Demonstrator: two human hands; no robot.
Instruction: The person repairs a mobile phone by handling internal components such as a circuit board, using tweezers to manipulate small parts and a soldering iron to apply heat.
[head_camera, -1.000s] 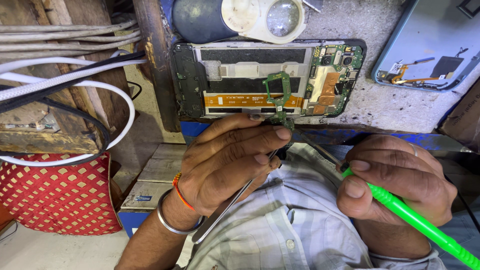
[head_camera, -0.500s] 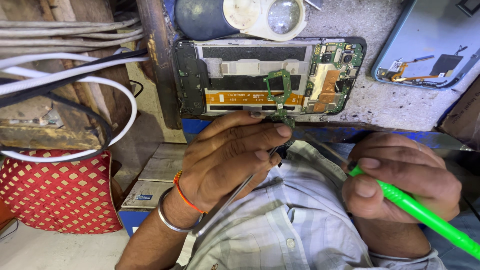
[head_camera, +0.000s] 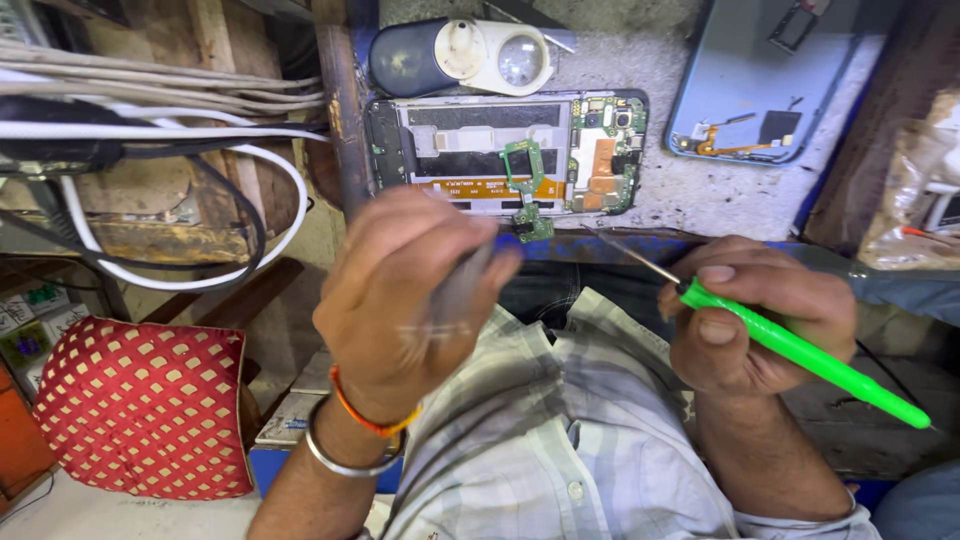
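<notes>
Head view: blurred tweezers (head_camera: 455, 290) are being pinched in the left hand (head_camera: 405, 295); a green screwdriver (head_camera: 800, 350) is being gripped by the right hand (head_camera: 760, 315). The opened phone (head_camera: 505, 152), boards exposed inside, is lying on the bench (head_camera: 690, 205) just beyond both hands.

The opened phone (head_camera: 505, 152) is lying on the tabletop (head_camera: 660, 195), a lamp (head_camera: 460, 58) sitting just behind it and a back cover (head_camera: 765, 80) lying to its right. Cables (head_camera: 150, 130) are hanging left, a basket (head_camera: 140, 405) sitting below them.
</notes>
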